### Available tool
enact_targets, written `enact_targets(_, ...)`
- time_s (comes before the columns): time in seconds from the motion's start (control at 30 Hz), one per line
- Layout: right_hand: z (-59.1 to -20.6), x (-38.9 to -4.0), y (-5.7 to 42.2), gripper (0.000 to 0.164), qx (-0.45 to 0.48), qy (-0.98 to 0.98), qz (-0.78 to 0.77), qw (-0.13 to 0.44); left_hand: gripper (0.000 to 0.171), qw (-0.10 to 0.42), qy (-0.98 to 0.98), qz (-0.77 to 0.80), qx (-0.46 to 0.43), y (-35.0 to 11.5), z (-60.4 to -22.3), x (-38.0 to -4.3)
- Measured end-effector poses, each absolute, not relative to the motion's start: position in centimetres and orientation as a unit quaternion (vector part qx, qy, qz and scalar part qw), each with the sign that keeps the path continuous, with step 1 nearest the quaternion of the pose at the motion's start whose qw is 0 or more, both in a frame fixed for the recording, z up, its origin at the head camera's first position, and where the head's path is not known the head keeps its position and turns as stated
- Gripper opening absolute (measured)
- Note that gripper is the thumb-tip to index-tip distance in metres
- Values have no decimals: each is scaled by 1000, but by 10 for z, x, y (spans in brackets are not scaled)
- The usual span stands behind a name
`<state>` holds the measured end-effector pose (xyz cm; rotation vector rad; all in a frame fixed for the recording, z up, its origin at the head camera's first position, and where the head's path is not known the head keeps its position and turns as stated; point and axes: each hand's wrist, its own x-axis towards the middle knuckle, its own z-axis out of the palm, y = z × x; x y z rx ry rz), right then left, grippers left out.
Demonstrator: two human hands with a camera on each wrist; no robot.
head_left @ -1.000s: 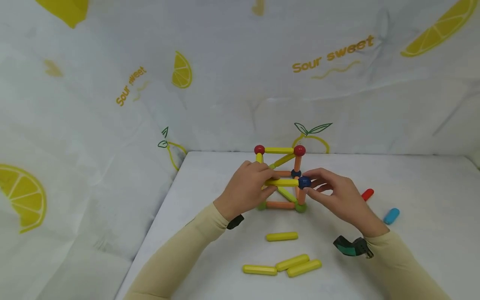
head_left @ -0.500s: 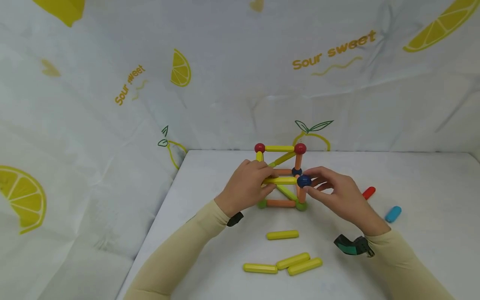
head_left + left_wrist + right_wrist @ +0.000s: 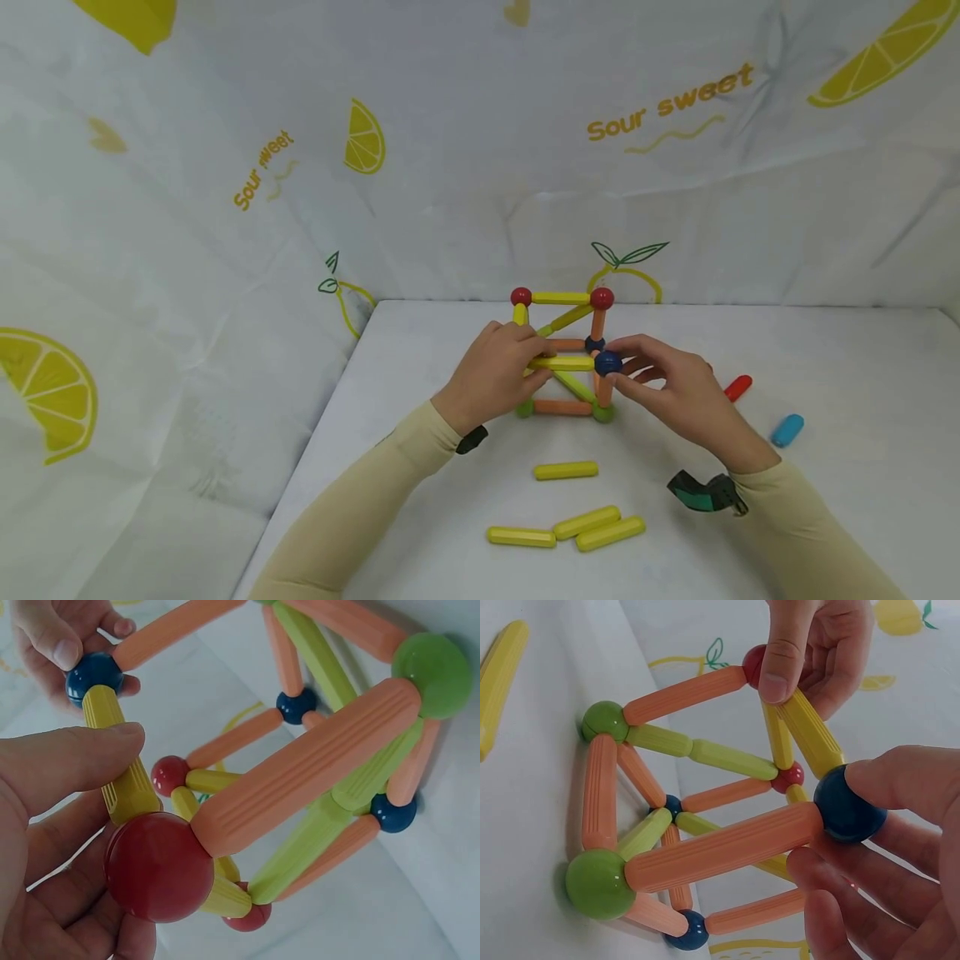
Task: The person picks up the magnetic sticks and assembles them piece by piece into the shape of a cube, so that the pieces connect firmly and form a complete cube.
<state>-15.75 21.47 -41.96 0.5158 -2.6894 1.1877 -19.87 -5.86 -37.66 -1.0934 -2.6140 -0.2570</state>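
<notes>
A cube-like frame of orange, yellow and lime sticks joined by coloured balls stands on the white table, with an orange stick (image 3: 562,407) along its near bottom edge. My left hand (image 3: 489,375) pinches the yellow stick (image 3: 570,364) of the near top edge between thumb and fingers. At that stick's left end sits a red ball (image 3: 159,866), hidden behind the hand in the head view. On the right, my right hand (image 3: 675,392) holds the dark blue ball (image 3: 608,362) at the other end by thumb and fingertips. The stick touches this ball, and an orange stick (image 3: 727,847) runs down from it.
Several loose yellow sticks (image 3: 611,533) lie on the table in front of the frame. A red stick (image 3: 738,387) and a short blue stick (image 3: 787,430) lie to the right, beyond the right hand. A white lemon-printed sheet (image 3: 465,167) rises behind the table.
</notes>
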Motion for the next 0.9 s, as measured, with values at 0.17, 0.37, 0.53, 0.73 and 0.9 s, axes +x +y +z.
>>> enact_targets(0.17, -419, -156, 216, 38, 172, -900, 393, 81, 20, 148, -905, -98, -386, -58, -379, -200)
enact_targets(0.37, -417, -153, 220, 41, 172, -901, 390, 84, 31, 196, -874, -157, -416, -60, -381, -188)
enact_targets(0.53, -412, -151, 227, 46, 163, -905, 386, 75, 21, 173, -834, -193, -486, -60, -390, -159)
enact_targets(0.73, -415, -145, 259, 40, 125, -927, 348, 56, 21, -37, -878, -124, -462, -56, -424, -146)
enact_targets(0.9, -430, -135, 302, 32, 104, -950, 292, 46, 24, -106, -897, -111, -414, -56, -447, -151)
